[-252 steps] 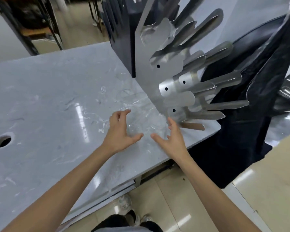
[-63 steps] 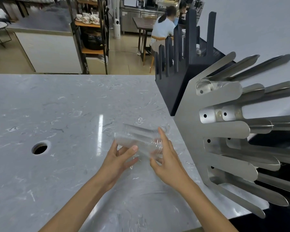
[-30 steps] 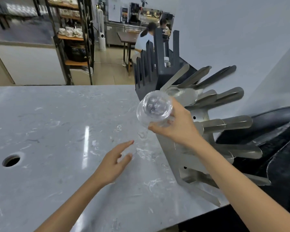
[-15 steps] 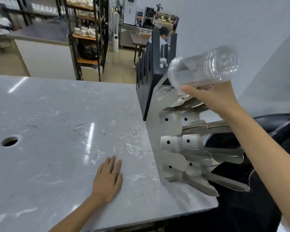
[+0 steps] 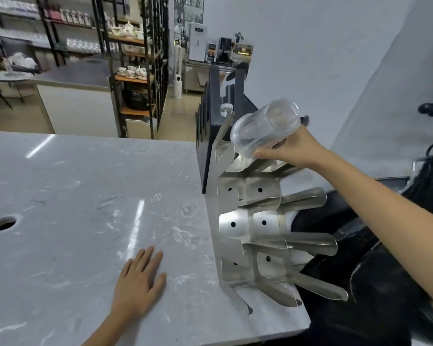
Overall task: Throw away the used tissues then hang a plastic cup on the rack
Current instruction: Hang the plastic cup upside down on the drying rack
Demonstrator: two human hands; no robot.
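Observation:
My right hand (image 5: 294, 148) grips a clear plastic cup (image 5: 264, 129), tilted with its open mouth facing down-left over the top prongs of the steel rack (image 5: 250, 226). The cup's rim sits right at the uppermost prong; I cannot tell whether it touches. The rack stands on the right end of the grey marble counter (image 5: 73, 196), its flat prongs pointing right. My left hand (image 5: 139, 283) lies flat on the counter with fingers spread, holding nothing. No tissues are in view.
A black slotted rack (image 5: 210, 126) stands behind the steel one. A black bin bag (image 5: 360, 283) hangs right of the counter's edge. A round hole (image 5: 4, 223) pierces the counter at left. Shelves with teaware and a coffee bar fill the background.
My right hand lifted the cup from the counter, carried it above the rack and has now lowered it mouth-first onto the top prongs. My left hand let go and settled flat on the counter.

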